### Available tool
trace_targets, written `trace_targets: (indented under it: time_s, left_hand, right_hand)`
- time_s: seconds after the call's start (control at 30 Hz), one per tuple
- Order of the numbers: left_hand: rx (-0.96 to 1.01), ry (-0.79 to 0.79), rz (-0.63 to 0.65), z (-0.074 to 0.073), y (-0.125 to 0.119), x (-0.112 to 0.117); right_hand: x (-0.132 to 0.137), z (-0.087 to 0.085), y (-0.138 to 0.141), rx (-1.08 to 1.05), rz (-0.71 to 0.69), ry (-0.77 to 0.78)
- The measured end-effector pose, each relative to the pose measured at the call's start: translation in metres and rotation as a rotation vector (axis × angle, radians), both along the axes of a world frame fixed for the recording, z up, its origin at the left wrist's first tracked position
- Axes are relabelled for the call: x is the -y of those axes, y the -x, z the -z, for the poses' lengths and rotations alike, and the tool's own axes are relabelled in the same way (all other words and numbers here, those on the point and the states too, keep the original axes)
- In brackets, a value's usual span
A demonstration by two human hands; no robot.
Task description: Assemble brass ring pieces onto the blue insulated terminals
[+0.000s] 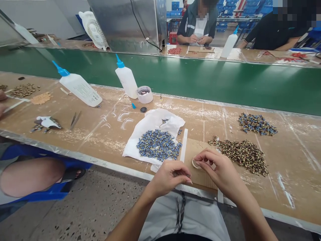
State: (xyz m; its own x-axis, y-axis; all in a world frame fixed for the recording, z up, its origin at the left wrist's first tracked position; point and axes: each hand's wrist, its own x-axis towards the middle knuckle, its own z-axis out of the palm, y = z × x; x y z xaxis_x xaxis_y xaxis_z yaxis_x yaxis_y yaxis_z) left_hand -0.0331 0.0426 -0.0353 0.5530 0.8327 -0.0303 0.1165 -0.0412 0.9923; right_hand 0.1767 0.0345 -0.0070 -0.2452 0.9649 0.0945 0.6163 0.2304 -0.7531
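Observation:
My left hand (167, 177) is curled at the table's near edge, its fingertips pinched on something small and dark that I cannot make out. My right hand (217, 167) rests on a cardboard piece (194, 149), fingers closed around a small pale roll of tape (195, 163). A heap of small blue parts (158, 144) lies on a white cloth (150, 124) just left of my hands. To their right lies a heap of brown-gold parts (242, 154), with a smaller blue heap (256, 124) behind it.
Two white glue bottles with blue caps (80, 88) (126, 80), a small white tub (144, 94) and tweezers (74, 119) sit on the brown worktable. A green conveyor belt (200, 78) runs behind. A co-worker's leg (30, 175) is at left; other people work across the belt.

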Motion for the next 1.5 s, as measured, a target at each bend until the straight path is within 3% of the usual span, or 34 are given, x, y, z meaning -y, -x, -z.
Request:
trace_targets:
  time_s: [0.37,0.5,0.67,0.83,1.03,1.5]
  left_hand:
    - [0.039,-0.064,0.056,0.004,0.001,0.001]
    - [0.088,0.074,0.079,0.007,0.001,0.003]
    - [0.022,0.131,0.056,0.007,-0.001,0.003]
    - [-0.027,0.147,0.031,0.007,-0.003,0.002]
    - [-0.037,0.144,0.036,0.007,-0.005,0.001]
    - [-0.074,0.082,0.054,0.009,-0.005,0.001]
  right_hand:
    - [-0.002,0.012,-0.002,0.182,0.047,-0.312]
    - [0.003,0.012,-0.008,0.165,0.028,-0.268]
    - [0.007,0.016,-0.004,0.062,0.036,-0.167]
    - [0.011,0.015,-0.005,-0.078,0.158,-0.148]
    - [0.034,0.007,-0.010,-0.219,0.334,-0.101]
    - [0.046,0.008,0.010,-0.140,0.259,-0.067]
